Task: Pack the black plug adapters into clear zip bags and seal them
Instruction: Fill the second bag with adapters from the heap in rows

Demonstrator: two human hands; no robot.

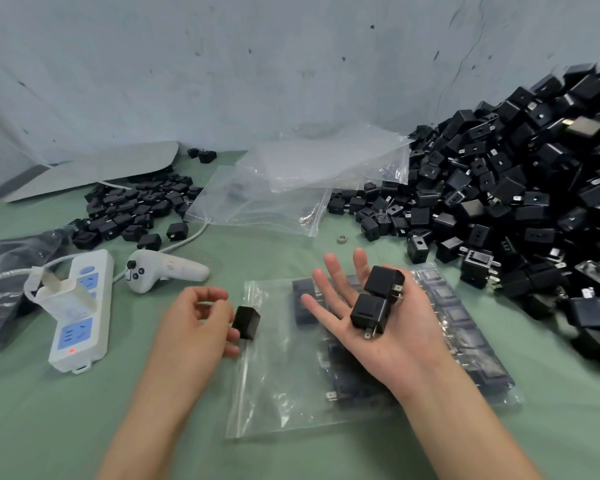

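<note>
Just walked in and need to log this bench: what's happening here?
A person is bagging plug adapters. The left grip pinches one black adapter at the mouth of a clear zip bag that lies flat, partly filled. The right grip is palm up over the bag, carrying two more adapters. A loose pile waits on the right.

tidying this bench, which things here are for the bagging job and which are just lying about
Job: adapter in left hand, two adapters on right hand, part-filled bag, adapter heap, spare bags.
Lying about: power strip, controller, ring, grey board.
</note>
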